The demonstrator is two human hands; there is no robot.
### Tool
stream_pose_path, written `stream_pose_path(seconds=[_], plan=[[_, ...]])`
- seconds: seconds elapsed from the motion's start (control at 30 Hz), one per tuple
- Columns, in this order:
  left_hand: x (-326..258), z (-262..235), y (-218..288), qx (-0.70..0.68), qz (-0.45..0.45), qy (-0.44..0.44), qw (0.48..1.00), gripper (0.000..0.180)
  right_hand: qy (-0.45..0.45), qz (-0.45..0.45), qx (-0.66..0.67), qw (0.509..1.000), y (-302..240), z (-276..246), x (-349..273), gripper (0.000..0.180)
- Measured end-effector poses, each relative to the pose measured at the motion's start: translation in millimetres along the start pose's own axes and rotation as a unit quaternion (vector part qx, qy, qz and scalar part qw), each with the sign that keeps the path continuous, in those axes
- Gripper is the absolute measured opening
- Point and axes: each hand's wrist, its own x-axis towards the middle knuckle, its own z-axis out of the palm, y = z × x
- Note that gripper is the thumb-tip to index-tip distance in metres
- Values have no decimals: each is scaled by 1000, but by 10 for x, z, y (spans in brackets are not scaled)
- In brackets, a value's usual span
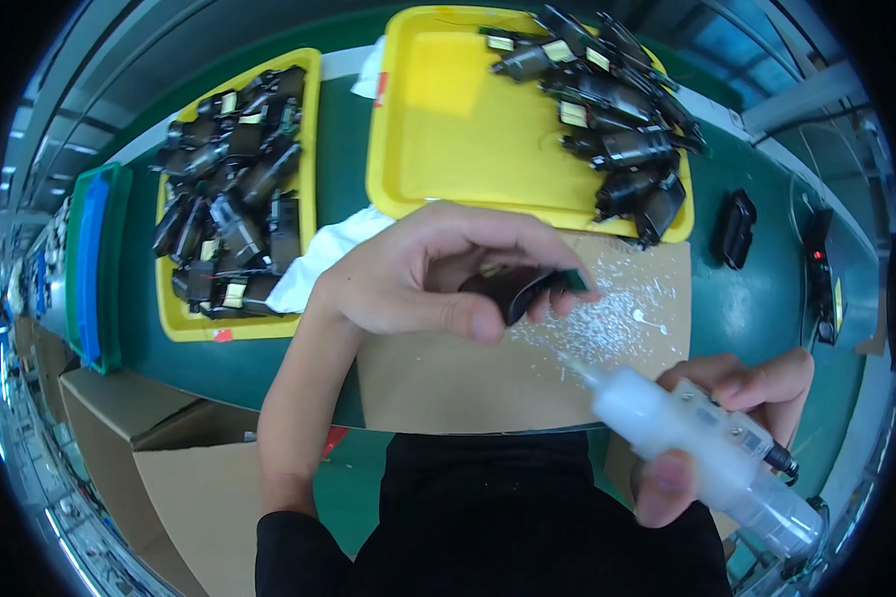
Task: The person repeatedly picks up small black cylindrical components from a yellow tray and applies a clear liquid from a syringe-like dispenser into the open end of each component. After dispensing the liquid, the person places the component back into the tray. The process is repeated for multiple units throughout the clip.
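My left hand is closed round a dark plastic housing, held up over the cardboard sheet. A green piece shows at one end of it; my fingers hide much of the rest. In my right hand is a white hand-held glue dispenser with a clear barrel, tilted so its thin nozzle points up and left. The nozzle tip is below the housing and apart from it. Under both hands lies the brown cardboard sheet, speckled with many white drops.
A yellow tray at the back holds several black devices along its right side. Another yellow tray at the left is heaped with similar ones. A single black part and a device with a red light are at right. An open carton stands lower left.
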Motion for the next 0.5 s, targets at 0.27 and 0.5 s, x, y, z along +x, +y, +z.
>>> stream_pose_path(seconds=[0.27,0.5], plan=[[-498,-84,1130,663,-90,245,702,38,8,84,-202,976,615,-4,7,34],[-493,-152,1168,755,-102,331,557,34,45,100,-215,970,646,-206,-15,33]])
